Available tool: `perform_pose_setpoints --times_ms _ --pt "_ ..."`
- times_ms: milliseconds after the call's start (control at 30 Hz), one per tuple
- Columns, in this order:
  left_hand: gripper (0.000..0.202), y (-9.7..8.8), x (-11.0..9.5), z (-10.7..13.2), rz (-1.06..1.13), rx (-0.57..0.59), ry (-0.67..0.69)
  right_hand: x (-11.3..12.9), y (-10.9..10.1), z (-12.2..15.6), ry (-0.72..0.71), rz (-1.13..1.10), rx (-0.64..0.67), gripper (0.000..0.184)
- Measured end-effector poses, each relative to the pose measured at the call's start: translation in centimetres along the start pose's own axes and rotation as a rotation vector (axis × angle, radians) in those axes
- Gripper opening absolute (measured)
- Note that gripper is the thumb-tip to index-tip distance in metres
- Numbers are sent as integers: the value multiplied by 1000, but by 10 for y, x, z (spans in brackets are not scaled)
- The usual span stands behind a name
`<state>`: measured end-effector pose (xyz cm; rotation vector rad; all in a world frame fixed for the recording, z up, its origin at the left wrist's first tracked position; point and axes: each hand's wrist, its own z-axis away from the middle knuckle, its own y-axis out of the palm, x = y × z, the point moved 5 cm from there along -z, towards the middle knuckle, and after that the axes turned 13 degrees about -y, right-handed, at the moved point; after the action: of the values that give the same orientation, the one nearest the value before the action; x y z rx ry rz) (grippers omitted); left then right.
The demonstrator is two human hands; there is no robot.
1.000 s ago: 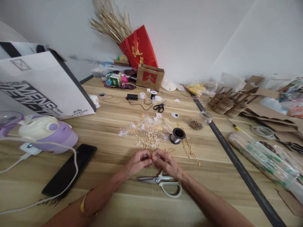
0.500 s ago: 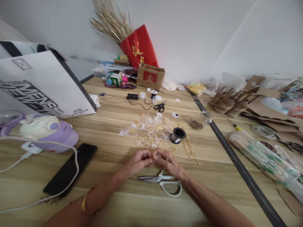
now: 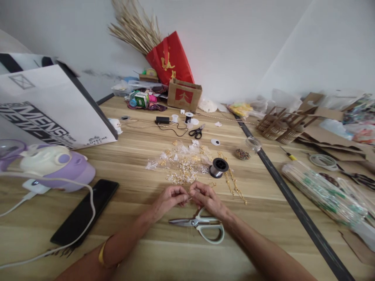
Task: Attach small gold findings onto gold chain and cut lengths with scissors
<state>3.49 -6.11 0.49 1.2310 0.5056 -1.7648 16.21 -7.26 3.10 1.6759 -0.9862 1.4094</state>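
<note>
Tiny piece [image 3: 190, 198] between fingers [image 3: 198, 196]; long axis unclear

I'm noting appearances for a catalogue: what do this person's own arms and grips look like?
The left arm and right arm show no sleeves. A gold-coloured bangle circles the left one; the right shows no jewellery. The left grip and right grip are ungloved.

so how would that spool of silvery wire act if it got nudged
The spool stands upright on a flat end, so a light push would probably just slide it. Knocked over, its round black rims could let it roll.
</note>
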Motion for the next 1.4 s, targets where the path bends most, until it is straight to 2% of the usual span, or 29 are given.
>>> perform_pose_setpoints --times_ms 333,667,967,1067,1133,1233,1333,1400 --pt "29 2 1 0 -24 2 -10 1 -1 -1 -42 72 38 30" --pt "27 6 -10 4 -67 -34 -12 9 3 -1 -7 -29 65 33" --pt "23 2 -9 4 -60 -80 -11 3 -8 0 -32 -5 33 31" --pt "20 0 -7 3 -50 -83 -1 4 -12 0 -42 127 57 27" --pt "19 -1 -6 3 -25 -77 6 13 -20 -1 -111 322 52 23" --pt "18 -1 -6 3 12 -68 16 38 -35 -2 -279 675 -69 14" --pt "18 -1 -6 4 29 -63 8 64 -44 5 -429 917 -168 10" --pt "17 -1 -6 5 40 -68 0 74 -41 14 -469 996 -95 9"
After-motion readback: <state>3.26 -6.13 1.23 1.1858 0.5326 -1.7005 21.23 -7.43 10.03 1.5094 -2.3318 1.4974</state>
